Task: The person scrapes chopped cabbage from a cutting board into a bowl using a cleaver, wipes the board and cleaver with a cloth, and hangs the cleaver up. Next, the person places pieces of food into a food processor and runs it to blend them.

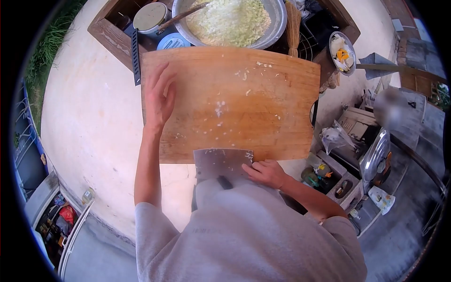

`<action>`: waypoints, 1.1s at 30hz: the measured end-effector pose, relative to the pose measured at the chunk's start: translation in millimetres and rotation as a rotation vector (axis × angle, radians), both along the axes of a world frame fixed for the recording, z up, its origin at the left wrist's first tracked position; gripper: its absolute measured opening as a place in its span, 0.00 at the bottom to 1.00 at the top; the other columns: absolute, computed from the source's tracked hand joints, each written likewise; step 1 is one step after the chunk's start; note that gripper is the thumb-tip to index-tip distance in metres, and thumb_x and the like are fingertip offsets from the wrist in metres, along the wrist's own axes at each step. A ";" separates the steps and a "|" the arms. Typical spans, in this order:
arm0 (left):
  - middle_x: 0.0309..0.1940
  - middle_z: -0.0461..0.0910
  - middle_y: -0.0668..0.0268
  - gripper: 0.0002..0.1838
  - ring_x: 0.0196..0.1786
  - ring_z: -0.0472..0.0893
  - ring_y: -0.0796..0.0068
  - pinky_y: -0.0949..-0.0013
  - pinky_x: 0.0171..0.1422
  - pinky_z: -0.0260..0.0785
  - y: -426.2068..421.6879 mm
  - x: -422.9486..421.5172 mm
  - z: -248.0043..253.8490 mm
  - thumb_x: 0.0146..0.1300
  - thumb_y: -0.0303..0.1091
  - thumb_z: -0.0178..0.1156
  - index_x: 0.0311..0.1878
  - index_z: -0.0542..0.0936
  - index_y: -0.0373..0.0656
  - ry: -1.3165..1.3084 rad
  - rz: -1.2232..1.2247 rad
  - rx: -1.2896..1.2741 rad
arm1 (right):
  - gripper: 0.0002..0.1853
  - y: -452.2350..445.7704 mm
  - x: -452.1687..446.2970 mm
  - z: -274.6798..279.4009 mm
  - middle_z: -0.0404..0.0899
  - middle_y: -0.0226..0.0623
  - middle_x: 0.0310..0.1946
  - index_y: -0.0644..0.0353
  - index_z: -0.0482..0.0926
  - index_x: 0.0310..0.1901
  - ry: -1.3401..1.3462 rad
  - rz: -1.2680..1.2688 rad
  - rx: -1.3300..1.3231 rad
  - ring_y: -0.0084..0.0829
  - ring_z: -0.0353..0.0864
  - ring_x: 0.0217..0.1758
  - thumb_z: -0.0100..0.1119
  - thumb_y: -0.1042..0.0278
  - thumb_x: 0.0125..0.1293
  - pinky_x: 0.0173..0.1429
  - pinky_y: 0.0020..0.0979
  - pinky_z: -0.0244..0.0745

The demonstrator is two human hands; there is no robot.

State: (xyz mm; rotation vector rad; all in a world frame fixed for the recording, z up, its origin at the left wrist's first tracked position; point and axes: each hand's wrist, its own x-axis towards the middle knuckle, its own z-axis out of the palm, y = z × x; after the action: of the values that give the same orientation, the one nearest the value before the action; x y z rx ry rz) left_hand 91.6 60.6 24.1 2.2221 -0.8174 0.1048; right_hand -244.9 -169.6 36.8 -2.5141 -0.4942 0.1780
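My left hand is over the left side of a wooden cutting board, fingers loosely curved and apart, holding nothing. Small white and pale scraps are scattered across the board's surface. At its near edge, close to my body, is the broad metal blade of a cleaver, with a short dark piece, perhaps its handle, partly hidden against my shirt. My right hand grips the right side of this blade with its fingers closed. A few scraps cling to the blade's far edge.
Beyond the board, a large metal bowl holds chopped pale-green vegetable; a wooden stick rests across its rim. Nearby are a lidded tin, a whisk broom and a container of scraps. A metal lid stands at right.
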 end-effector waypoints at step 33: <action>0.63 0.75 0.47 0.20 0.67 0.72 0.44 0.53 0.72 0.65 -192.5 50.2 40.4 0.64 0.22 0.53 0.60 0.77 0.35 0.080 -0.565 0.038 | 0.19 -152.1 287.0 8.8 0.83 0.39 0.31 0.57 0.68 0.39 -0.285 -0.297 -0.071 0.46 0.84 0.36 0.70 0.60 0.58 0.36 0.44 0.77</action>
State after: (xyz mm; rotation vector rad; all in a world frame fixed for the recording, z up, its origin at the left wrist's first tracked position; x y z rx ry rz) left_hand 141.8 -131.9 64.5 1.9330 -1.3722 -0.2715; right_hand 42.1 -321.7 45.7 -2.6590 -0.2204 -0.2840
